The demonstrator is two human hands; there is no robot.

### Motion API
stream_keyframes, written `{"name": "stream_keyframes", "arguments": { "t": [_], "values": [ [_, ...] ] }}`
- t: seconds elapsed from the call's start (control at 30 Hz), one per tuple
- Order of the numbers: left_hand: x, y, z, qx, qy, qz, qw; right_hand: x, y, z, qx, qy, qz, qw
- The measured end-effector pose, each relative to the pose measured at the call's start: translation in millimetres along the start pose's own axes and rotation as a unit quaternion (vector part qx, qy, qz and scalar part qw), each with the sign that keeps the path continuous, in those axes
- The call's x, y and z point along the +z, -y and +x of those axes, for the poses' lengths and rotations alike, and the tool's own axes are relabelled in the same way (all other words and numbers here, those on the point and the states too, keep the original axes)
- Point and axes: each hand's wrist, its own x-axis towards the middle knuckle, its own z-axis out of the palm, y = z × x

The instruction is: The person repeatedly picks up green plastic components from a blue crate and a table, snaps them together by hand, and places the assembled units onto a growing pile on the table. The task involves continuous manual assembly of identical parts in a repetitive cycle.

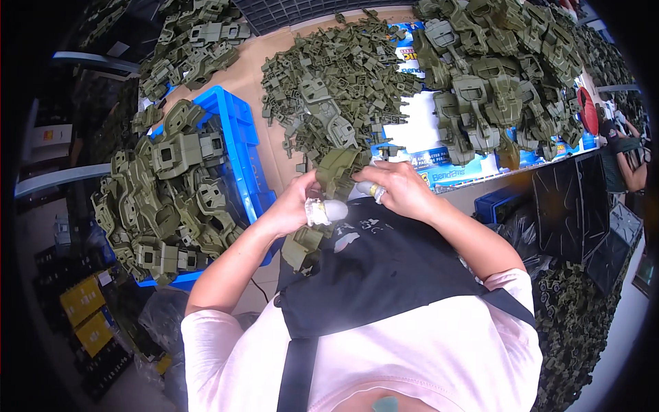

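Note:
My left hand (296, 204) is closed round a long, curved olive-green plastic shell (336, 168), held in front of my dark apron. One end of it rises above the hand and the other shows below. My right hand (403, 192) is bent in from the other side, its fingers pinched at the shell's right edge. Whether a small part is also between them is hidden. Pale wrappings cover a digit on each hand. Just beyond my hands lies a heap of small olive-green plastic parts (364, 75), with a larger shell (319, 99) on top.
At left, a blue crate (237, 130) is heaped with similar shells (165, 206). More large shells (491, 89) are piled at the back right on printed sheets. Black trays (566, 213) stand at right, and another person (625, 154) is at the far right.

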Motion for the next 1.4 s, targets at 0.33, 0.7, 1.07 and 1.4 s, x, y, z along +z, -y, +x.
{"name": "stream_keyframes", "arguments": {
  "t": [0.33, 0.7, 1.07, 1.4],
  "values": [
    [-13.8, 7.7, 1.3, -0.074, -0.147, -0.115, 0.980, -7.5, -26.5, 13.5, 0.034, -0.013, 0.372, 0.927],
    [-21.9, 34.6, 18.3, -0.050, -0.193, -0.416, 0.887, 69.5, -185.0, -39.5, 0.149, -0.161, -0.106, 0.970],
    [9.5, 42.1, 28.8, -0.116, -0.059, -0.485, 0.865, -5.6, 23.6, -20.8, -0.039, 0.078, 0.041, 0.995],
    [17.3, 41.1, 30.4, -0.086, -0.105, -0.397, 0.908, 0.9, 45.5, -6.8, -0.022, 0.190, -0.015, 0.981]
  ]
}}
